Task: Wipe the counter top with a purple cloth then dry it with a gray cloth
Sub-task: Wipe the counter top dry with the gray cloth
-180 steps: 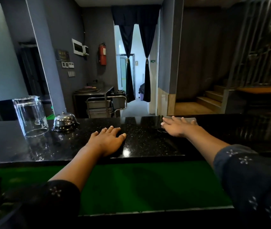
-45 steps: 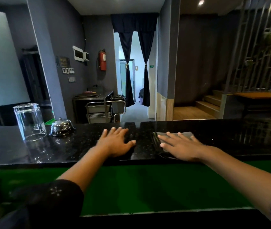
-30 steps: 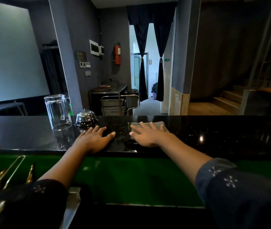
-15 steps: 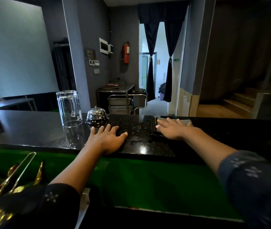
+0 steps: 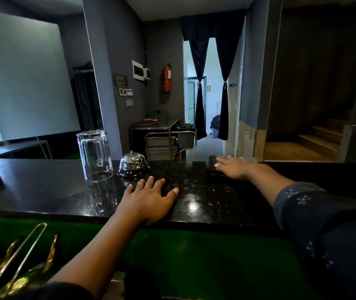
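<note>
The person stands behind a black speckled counter top with both arms stretched out over it.

Left hand: laid flat, palm down, on the stone near its front edge. The fingers are straight and spread, holding nothing; the thumb points toward the other hand. Just beyond the fingertips sits a chrome call bell, close but not touching. Beyond and to the outer side of those fingers stands a clear drinking glass, upside down on its rim, just beside the bell.

Right hand: reached to the far edge of the stone, palm down, fingers straight and slightly spread. It presses on a cloth, of which only a thin dark strip shows past the fingertips on the thumb side, and a blurred pale sliver at the far side of the hand. The cloth's colour cannot be told from this view. The hand is smeared by motion blur, so the exact lie of each finger is unclear.

Between the two hands the surface carries scattered droplets and a bright ceiling-light reflection.

Below the front edge, a green surface runs under both forearms. Near the left elbow lie gold-coloured utensils. Both sleeves are dark with small pale flower marks.
</note>
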A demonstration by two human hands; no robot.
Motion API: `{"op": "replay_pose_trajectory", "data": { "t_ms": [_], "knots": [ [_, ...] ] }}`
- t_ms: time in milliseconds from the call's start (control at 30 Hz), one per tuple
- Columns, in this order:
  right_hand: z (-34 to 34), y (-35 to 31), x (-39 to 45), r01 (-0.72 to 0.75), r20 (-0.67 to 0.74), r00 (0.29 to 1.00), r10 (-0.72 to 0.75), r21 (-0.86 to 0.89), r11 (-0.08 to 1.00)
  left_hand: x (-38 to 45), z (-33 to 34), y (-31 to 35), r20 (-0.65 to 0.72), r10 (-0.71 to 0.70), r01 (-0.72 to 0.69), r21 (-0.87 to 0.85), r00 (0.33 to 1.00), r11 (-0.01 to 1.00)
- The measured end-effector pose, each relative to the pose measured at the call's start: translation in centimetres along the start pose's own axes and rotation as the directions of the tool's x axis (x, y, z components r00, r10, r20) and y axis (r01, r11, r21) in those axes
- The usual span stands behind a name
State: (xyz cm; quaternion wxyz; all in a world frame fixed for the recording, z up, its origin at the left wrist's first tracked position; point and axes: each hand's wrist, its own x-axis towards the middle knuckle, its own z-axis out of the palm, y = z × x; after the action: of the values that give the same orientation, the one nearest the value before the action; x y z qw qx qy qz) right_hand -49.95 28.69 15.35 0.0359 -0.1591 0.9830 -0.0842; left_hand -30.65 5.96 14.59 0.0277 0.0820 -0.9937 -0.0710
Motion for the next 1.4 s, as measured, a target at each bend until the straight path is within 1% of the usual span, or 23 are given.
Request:
{"op": "replay_pose_trajectory", "data": {
  "t_ms": [100, 167, 233, 267, 333, 400, 500, 567, 633, 667, 733, 767, 833, 900, 1000, 1067, 1133, 1233, 1300, 1333, 1400],
  "knots": [
    [-0.6, 5.8, -0.4, -0.117, -0.02, 0.993, 0.118, 0.042, 0.992, 0.1, 0.1, 0.3, -0.015, -0.01, 0.01, -0.001, 1.0, 1.0],
    [-1.0, 7.9, -1.2, -0.173, -0.005, 0.985, 0.173, 0.016, 0.985, 0.1, 0.2, 0.4, -0.023, -0.017, 0.017, -0.009, 1.0, 1.0],
    [-1.0, 7.7, -1.3, -0.198, -0.009, 0.98, 0.197, -0.03, 0.98, 0.0, 0.2, 0.5, -0.019, -0.021, 0.02, -0.026, 1.0, 0.999],
    [-0.7, 6.6, -1.4, -0.193, -0.019, 0.981, 0.193, -0.044, 0.98, -0.1, 0.2, 0.6, -0.016, -0.023, 0.023, -0.034, 1.0, 0.999],
    [-0.2, 2.7, -2.4, -0.133, -0.009, 0.991, 0.133, -0.07, 0.989, -0.3, 0.0, 0.7, -0.013, -0.029, 0.029, -0.047, 0.999, 0.998],
    [0.3, -2.1, -4.0, -0.028, -0.007, 1.0, 0.027, -0.107, 0.994, -0.4, -0.1, 0.8, -0.015, -0.035, 0.033, -0.064, 0.999, 0.997],
    [1.3, -7.8, -6.8, 0.077, 0.036, 0.997, -0.073, -0.118, 0.99, -0.5, -0.3, 0.7, -0.009, -0.023, 0.022, -0.06, 1.0, 0.998],
    [1.8, -10.1, -9.7, 0.152, 0.066, 0.987, -0.145, -0.103, 0.983, -0.6, -0.4, 0.6, 0.001, -0.014, 0.014, -0.051, 1.0, 0.999],
    [2.0, -10.2, -12.6, 0.242, 0.063, 0.969, -0.237, -0.088, 0.966, -0.5, -0.4, 0.4, 0.006, -0.006, 0.006, -0.036, 1.0, 0.999],
    [1.9, -9.4, -13.8, 0.261, 0.066, 0.964, -0.256, -0.082, 0.962, -0.5, -0.3, 0.4, 0.006, 0.003, -0.003, -0.024, 1.0, 1.0],
    [1.5, -6.8, -15.6, 0.243, 0.073, 0.969, -0.237, -0.089, 0.966, -0.7, -0.3, 0.3, 0.007, 0.01, -0.009, -0.037, 1.0, 0.999],
    [1.1, -5.2, -16.1, 0.206, 0.073, 0.977, -0.199, -0.092, 0.974, -0.7, -0.3, 0.3, 0.008, 0.007, -0.006, -0.055, 1.0, 0.998],
    [0.2, -2.2, -16.4, 0.095, 0.056, 0.994, -0.09, -0.096, 0.991, -0.8, -0.3, 0.4, 0.007, -0.005, 0.006, -0.074, 1.0, 0.997],
    [-0.3, 0.3, -15.5, -0.033, 0.039, 0.999, 0.036, -0.089, 0.995, -0.8, -0.3, 0.6, 0.002, -0.01, 0.01, -0.047, 1.0, 0.999],
    [-0.4, 1.0, -13.5, -0.185, 0.01, 0.982, 0.186, -0.074, 0.98, -0.8, -0.4, 0.6, 0.002, -0.003, 0.003, -0.002, 1.0, 1.0],
    [-0.3, -0.3, -13.0, -0.233, 0.0, 0.972, 0.234, -0.07, 0.97, -0.7, -0.5, 0.5, 0.01, 0.006, -0.006, 0.007, 1.0, 1.0],
    [-0.1, -2.2, -13.3, -0.201, -0.003, 0.98, 0.201, -0.064, 0.978, -0.8, -0.6, 0.6, 0.012, 0.013, -0.013, 0.009, 1.0, 1.0],
    [0.8, -4.1, -15.5, -0.045, 0.006, 0.999, 0.045, -0.093, 0.995, -0.8, -0.6, 0.4, 0.021, 0.02, -0.02, 0.003, 1.0, 1.0],
    [1.1, -3.6, -17.3, 0.028, 0.005, 1.0, -0.027, -0.105, 0.994, -0.7, -0.5, 0.3, 0.017, 0.02, -0.02, 0.007, 1.0, 1.0],
    [1.1, -3.0, -18.0, 0.039, 0.005, 0.999, -0.038, -0.111, 0.993, -0.6, -0.4, 0.3, 0.015, 0.021, -0.021, 0.011, 1.0, 1.0],
    [0.6, -1.3, -18.7, 0.003, 0.007, 1.0, -0.003, -0.117, 0.993, -0.5, -0.3, 0.3, 0.01, 0.025, -0.025, 0.015, 1.0, 1.0]
  ]
}}
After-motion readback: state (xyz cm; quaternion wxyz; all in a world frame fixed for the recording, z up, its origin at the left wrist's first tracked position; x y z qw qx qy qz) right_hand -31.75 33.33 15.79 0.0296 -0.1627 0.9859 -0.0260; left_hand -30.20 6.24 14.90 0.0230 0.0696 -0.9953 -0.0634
